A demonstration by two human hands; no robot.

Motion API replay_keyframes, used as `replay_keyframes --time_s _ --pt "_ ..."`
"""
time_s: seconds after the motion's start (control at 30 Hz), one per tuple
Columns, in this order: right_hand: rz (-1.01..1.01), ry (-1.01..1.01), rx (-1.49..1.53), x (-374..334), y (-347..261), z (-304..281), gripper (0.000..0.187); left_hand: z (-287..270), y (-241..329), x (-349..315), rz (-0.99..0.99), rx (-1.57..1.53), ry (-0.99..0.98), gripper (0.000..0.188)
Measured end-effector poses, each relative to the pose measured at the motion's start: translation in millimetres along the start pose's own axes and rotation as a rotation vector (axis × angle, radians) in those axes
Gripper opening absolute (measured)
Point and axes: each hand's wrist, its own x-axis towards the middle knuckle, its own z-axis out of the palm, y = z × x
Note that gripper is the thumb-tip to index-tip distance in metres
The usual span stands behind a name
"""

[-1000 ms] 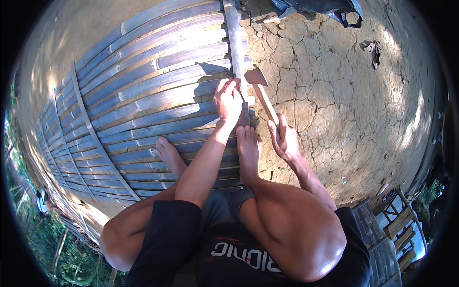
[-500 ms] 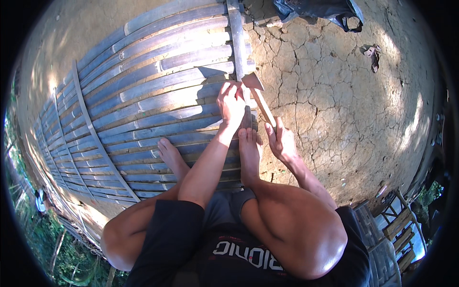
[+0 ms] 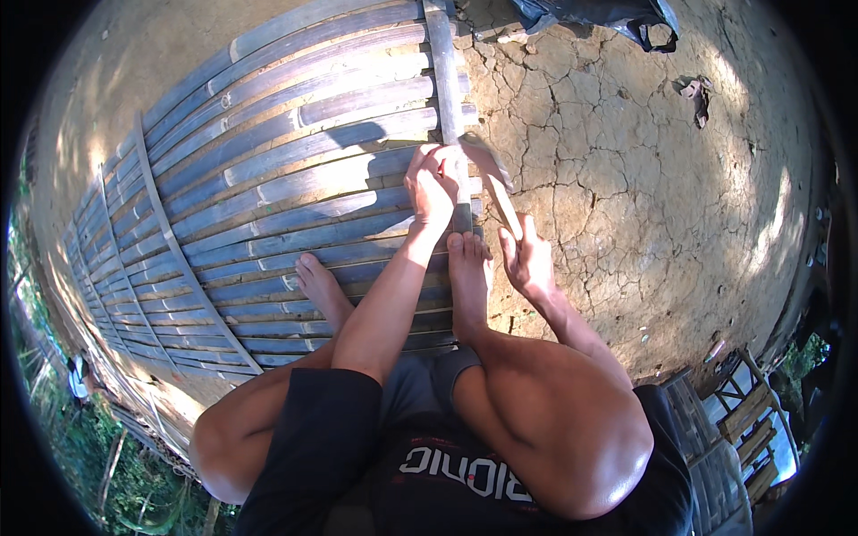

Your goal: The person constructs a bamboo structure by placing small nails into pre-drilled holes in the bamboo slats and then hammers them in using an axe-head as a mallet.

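My right hand [image 3: 531,261] is closed round the wooden handle of a hatchet [image 3: 502,207]. The hatchet's wedge-shaped head is smeared by motion and lies just right of the crosswise bamboo strip. My left hand [image 3: 433,186] is closed at that strip [image 3: 442,71], its fingers bunched together beside the hatchet head; whatever they pinch is too small or hidden. Under the strip runs a panel of long split-bamboo slats [image 3: 295,192], laid side by side on the ground. My right foot [image 3: 468,277] rests at the slats' right ends, close below my left hand.
My left foot [image 3: 322,290] stands on the slats. Farther left, another thin cross strip [image 3: 165,223] spans the panel. Cracked bare earth [image 3: 617,205] stretches to the right. A dark plastic bag [image 3: 608,18] lies at the top, a dry leaf [image 3: 696,100] below it, and bamboo furniture [image 3: 755,420] at lower right.
The hatchet head has swung slightly rightward and its edge has turned down. My left hand has shifted slightly upward and stays at the cross strip.
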Motion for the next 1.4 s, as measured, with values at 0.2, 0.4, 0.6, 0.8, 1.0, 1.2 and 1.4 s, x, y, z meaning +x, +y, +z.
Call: replay_keyframes --time_s 0.2,0.4,0.6,0.8,1.0,1.2,1.4 --pt "0.084 -0.098 0.022 13.1 -1.2 -13.6 0.04 -4.4 -5.5 3.5 0.001 0.054 -0.094 0.012" --pt "0.142 -0.02 0.093 6.1 11.1 -15.6 0.033 -38.2 -24.8 19.6 0.06 0.098 -0.18 0.015" --pt "0.099 -0.041 0.085 7.8 0.1 -18.4 0.033 -52.5 -9.9 45.4 -0.177 0.177 -0.39 0.017" --pt "0.149 -0.129 -0.009 11.0 6.3 -16.2 0.035 -46.6 -19.9 57.0 -0.248 0.259 -0.44 0.033" --pt "-0.301 0.107 0.124 4.6 -3.2 -14.9 0.025 -53.1 -25.4 56.3 -0.204 0.36 -0.382 0.026" --pt "0.019 -0.153 -0.076 11.3 -2.5 -27.0 0.025 -38.5 -13.9 55.3 -0.297 0.262 -0.467 0.021" --pt "-0.265 0.014 0.2 7.0 12.3 -13.6 0.03 -44.6 -38.5 49.0 -0.176 0.274 -0.326 0.027"
